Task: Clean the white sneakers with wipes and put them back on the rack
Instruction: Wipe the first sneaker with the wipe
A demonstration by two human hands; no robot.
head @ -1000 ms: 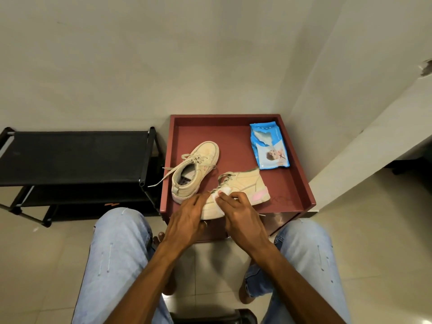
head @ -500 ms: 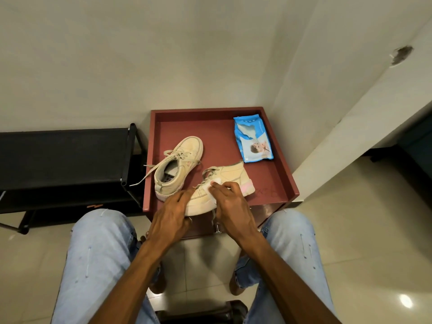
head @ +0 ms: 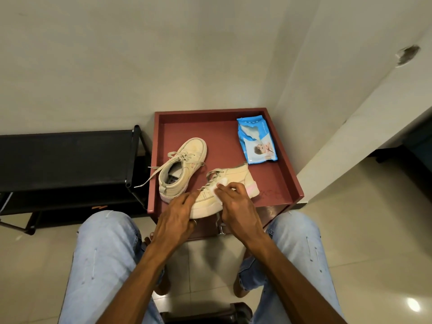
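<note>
While the right hand [head: 236, 204] pinches a folded white wipe [head: 221, 183] between thumb and fingertips, its grip presses that wipe against the side of the near sneaker [head: 238, 175], just beside the laces. The left hand [head: 175, 211] has its grip clenched over the toe of the same sneaker, fingers bent around the front and pinning it to the counter [head: 275, 181].

Both holds match those of half a second ago: the wipe sits at the same spot by the laces, and the left hand has not left the toe. A second ago the hands were placed the same way as well.

The near sneaker lies with its toe at the counter's front edge and its pink-marked heel pointing right. The second sneaker [head: 187, 162] stands upright just left of it, toe toward the wall, one loose lace trailing over the left rim; it has not moved. A blue pack of wipes [head: 256, 141] lies flat near the back right corner, also unmoved.

Left of the counter stands the black rack [head: 65, 157], of which less shows than a second ago because the view has swung right. Knees in pale jeans [head: 105, 253] flank the forearms above the tiled floor [head: 362, 242].
</note>
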